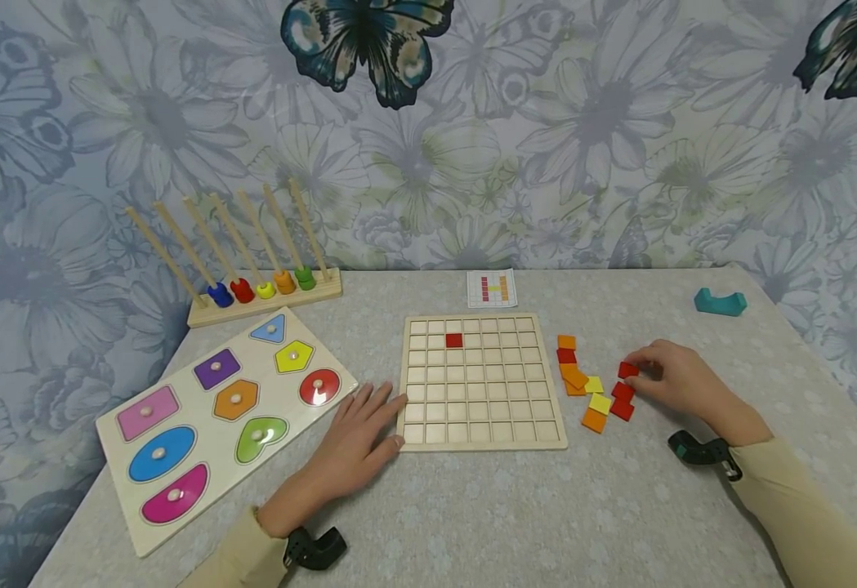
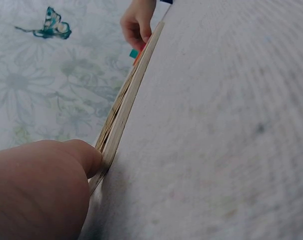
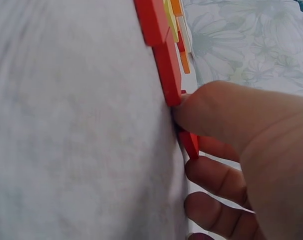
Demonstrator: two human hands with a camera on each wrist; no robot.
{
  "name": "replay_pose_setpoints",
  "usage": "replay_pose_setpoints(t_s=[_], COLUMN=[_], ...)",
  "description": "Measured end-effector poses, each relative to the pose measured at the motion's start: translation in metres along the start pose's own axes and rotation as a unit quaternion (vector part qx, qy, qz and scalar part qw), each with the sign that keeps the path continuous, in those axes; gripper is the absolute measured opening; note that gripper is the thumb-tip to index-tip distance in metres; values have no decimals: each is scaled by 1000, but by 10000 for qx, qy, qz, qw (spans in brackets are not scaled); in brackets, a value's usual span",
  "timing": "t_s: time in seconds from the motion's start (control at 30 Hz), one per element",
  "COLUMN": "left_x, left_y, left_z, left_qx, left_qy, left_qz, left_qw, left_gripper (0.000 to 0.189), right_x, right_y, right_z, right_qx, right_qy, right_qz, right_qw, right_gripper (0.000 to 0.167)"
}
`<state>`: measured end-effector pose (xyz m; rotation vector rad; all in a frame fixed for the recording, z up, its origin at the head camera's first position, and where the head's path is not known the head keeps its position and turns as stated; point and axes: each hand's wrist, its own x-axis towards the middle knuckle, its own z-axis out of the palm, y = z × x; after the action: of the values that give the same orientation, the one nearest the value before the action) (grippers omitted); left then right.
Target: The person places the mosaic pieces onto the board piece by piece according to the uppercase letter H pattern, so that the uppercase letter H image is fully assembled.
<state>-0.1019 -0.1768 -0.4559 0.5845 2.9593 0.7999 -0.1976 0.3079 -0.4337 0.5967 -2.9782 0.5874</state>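
Note:
A wooden grid board lies mid-table, with one red square tile in its upper part. My left hand lies spread beside the board's left edge, thumb and fingertips touching the frame. To the right of the board, my right hand pinches a red tile between thumb and fingers, low at the tabletop; the right wrist view shows this red tile partly hidden behind the thumb. Just below it lie more red tiles. Orange tiles and yellow tiles are scattered between hand and board.
A small pattern card sits behind the board. At the left lies a shape puzzle with knobbed pieces, and behind it a wooden peg stand with coloured rings. A teal curved block stands at the back right.

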Motion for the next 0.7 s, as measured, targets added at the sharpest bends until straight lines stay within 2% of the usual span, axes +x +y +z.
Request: replay_pose_setpoints(t_s=[0.37, 0.7], left_x=[-1, -1], left_y=[-2, -2], left_z=[2, 2], left_qx=[48, 43], left_qy=[62, 0], left_qz=[-6, -23], left_qw=[10000, 10000], left_gripper=[57, 56], right_x=[4, 31], right_y=[-1, -19], right_z=[-2, -7], right_qx=[-160, -216], right_qy=[1, -253], right_qz=[-82, -190], right_qw=[9998, 9993], right_gripper=[27, 25])
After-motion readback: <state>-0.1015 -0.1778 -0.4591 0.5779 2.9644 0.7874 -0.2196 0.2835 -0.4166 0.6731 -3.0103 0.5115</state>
